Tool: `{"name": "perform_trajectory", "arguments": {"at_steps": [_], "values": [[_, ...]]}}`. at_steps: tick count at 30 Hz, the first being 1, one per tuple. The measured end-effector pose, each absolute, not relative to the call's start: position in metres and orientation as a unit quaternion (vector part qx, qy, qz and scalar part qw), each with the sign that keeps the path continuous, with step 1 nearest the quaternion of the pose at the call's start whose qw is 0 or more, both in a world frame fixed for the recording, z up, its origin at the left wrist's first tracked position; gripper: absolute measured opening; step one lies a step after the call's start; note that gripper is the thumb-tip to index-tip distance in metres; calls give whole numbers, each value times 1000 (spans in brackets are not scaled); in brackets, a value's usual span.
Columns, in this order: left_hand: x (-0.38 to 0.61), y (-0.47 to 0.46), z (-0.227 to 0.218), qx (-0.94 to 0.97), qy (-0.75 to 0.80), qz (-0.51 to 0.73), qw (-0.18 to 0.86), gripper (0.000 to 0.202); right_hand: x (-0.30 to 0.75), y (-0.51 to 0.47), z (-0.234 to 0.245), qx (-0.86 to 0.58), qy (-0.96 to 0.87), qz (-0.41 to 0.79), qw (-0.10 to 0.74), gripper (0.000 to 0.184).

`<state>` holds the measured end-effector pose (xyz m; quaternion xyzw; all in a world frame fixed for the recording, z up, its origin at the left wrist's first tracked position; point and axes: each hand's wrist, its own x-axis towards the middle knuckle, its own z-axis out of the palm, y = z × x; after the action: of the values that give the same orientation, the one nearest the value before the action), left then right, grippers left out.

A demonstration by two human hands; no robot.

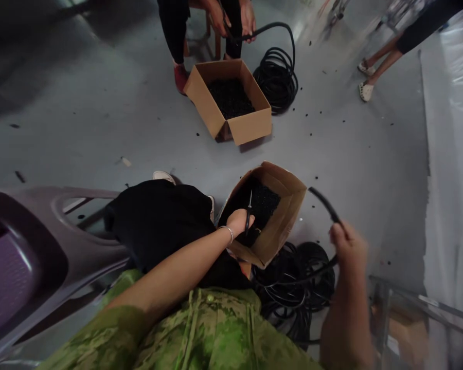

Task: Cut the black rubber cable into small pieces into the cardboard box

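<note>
My left hand (239, 221) is closed round a pair of scissors (249, 211) whose blades point up over an open cardboard box (281, 226) holding small black pieces. My right hand (347, 245) grips a black hose (324, 204) to the right of the box; its free end curves up and left. The hose runs down to a black coil (297, 282) on the floor beside my legs.
Across the grey floor another person's hands (231, 18) hold a black hose above a second cardboard box (231, 100) of black pieces and a hose coil (277, 79). A third person's feet (366, 79) are at upper right. A grey plastic chair (31, 257) is at my left.
</note>
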<state>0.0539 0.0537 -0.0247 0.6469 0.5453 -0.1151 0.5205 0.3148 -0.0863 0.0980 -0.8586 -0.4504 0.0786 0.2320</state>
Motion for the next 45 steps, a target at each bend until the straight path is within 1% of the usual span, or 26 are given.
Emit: {"name": "perform_trajectory", "arguments": {"at_steps": [1, 3, 5, 7, 8, 9, 10, 12, 13, 15, 17, 20, 23, 28, 32, 36, 42, 45], "values": [[53, 54, -22, 650, 546, -120, 516, 34, 322, -77, 123, -853, -467, 26, 232, 47], [53, 55, -17, 655, 540, -131, 512, 33, 330, -59, 168, -823, -494, -121, 252, 43], [53, 55, -16, 667, 530, -138, 504, 32, 325, -44, 195, -784, -489, -240, 296, 45], [54, 55, -17, 684, 521, -136, 492, 29, 311, -34, 191, -773, -485, -245, 326, 44], [54, 54, -18, 692, 516, -130, 488, 28, 300, -32, 176, -767, -497, -231, 332, 45], [54, 53, -19, 699, 510, -120, 487, 27, 289, -31, 154, -771, -528, -172, 312, 44], [55, 52, -20, 703, 504, -108, 490, 26, 276, -33, 126, -773, -555, -96, 292, 43], [55, 50, -21, 702, 493, -85, 508, 26, 251, -43, 63, -768, -571, 60, 282, 43], [55, 49, -20, 697, 493, -77, 515, 25, 240, -51, 33, -769, -555, 124, 291, 43], [55, 48, -17, 701, 477, -75, 525, 25, 223, -69, -12, -783, -486, 199, 333, 44], [55, 48, -14, 718, 457, -80, 519, 24, 218, -84, -35, -792, -418, 255, 364, 46], [55, 46, -11, 756, 427, -103, 486, 24, 233, -97, -38, -791, -369, 272, 405, 44], [55, 43, -8, 785, 401, -121, 457, 26, 258, -102, -31, -782, -375, 281, 410, 41], [54, 39, 3, 819, 361, -116, 430, 27, 274, -116, -47, -751, -417, 374, 350, 37], [52, 38, 6, 837, 338, -128, 411, 28, 274, -122, -60, -741, -420, 398, 339, 40], [51, 38, 3, 837, 356, -126, 395, 29, 281, -112, -57, -719, -438, 444, 308, 41], [52, 38, 1, 827, 366, -112, 412, 26, 287, -104, -46, -708, -458, 442, 306, 39], [52, 38, -3, 830, 365, -108, 409, 26, 283, -101, -42, -707, -483, 430, 286, 38]]}}
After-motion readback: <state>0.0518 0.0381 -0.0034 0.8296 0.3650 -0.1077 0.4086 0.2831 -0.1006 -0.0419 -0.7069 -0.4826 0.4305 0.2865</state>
